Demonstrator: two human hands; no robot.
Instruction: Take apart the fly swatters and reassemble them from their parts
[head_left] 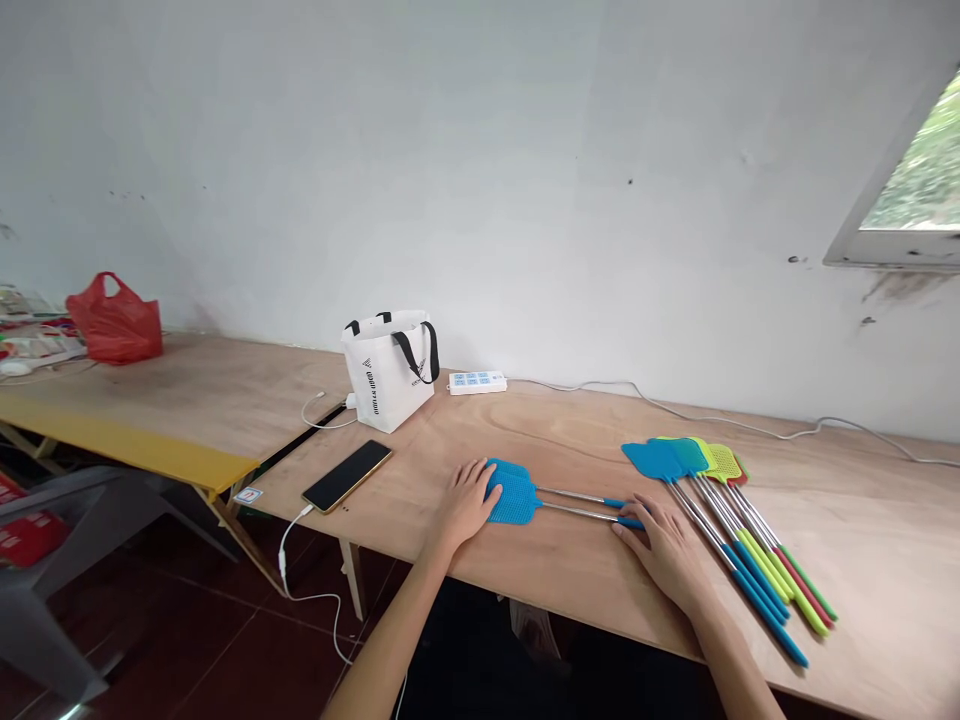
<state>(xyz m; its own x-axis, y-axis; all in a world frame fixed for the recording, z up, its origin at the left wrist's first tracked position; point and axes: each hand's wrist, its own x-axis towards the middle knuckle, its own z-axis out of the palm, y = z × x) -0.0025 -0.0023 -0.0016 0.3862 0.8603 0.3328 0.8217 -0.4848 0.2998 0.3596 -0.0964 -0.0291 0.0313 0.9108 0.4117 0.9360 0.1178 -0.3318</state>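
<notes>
Two blue fly swatters (516, 499) lie side by side on the wooden table in front of me, their heads overlapping at the left and their metal shafts pointing right. My left hand (469, 500) is at the outer edge of the heads, with its thumb over the nearer one and its fingers along the farther one. At the other end, my right hand (664, 545) holds the blue handles between thumb and fingers; the palm hides the handle ends. Right of that hand lies a fanned group of several fly swatters (739, 515) with blue, yellow-green, red and green handles.
A phone (347, 476) on a white cable lies at the left front edge. Behind it stand a white bag (390, 375) with black handles and a power strip (478, 382), its cord running right along the wall. A red plastic bag (116, 325) sits on the left table.
</notes>
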